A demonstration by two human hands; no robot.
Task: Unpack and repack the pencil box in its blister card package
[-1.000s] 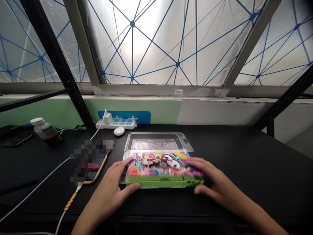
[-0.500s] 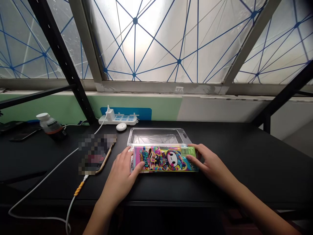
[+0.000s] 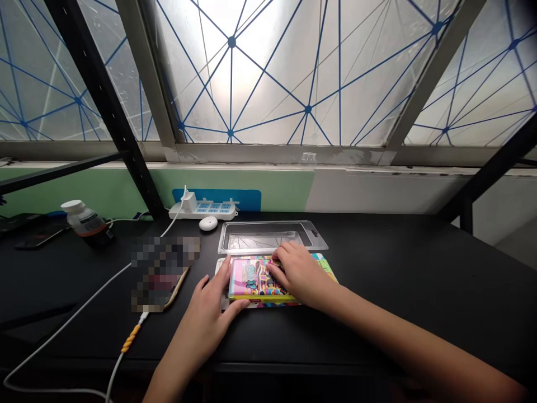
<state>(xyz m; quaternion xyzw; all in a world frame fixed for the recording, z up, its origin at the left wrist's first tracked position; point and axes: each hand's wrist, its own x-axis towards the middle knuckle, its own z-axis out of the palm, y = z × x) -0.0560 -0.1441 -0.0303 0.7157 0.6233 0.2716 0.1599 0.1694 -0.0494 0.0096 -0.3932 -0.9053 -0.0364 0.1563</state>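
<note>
A brightly printed pencil case (image 3: pixel 247 277) with cartoon art and a yellow-green front edge lies on a colourful backing card (image 3: pixel 327 268) on the black desk. My right hand (image 3: pixel 302 274) reaches across its top, fingers bent over the far edge and thumb on the lid, gripping it and covering its right part. At the left end, my left hand (image 3: pixel 213 305) has its thumb and fingers spread, touching the edge of the case and card. Just behind lies a clear plastic blister tray (image 3: pixel 319 240).
Left of my hands lies a blurred-out phone (image 3: pixel 178 288) on a white charging cable (image 3: pixel 128 338). Farther back are a white earbud case (image 3: pixel 208 224), a power strip (image 3: pixel 210 210) and a bottle (image 3: pixel 88 221). Black metal posts (image 3: pixel 121 131) flank the desk before the window.
My right hand has moved left from the case's right end onto its middle. My left hand has shifted slightly down, its fingers spreading. The backing card now shows beyond the case.
</note>
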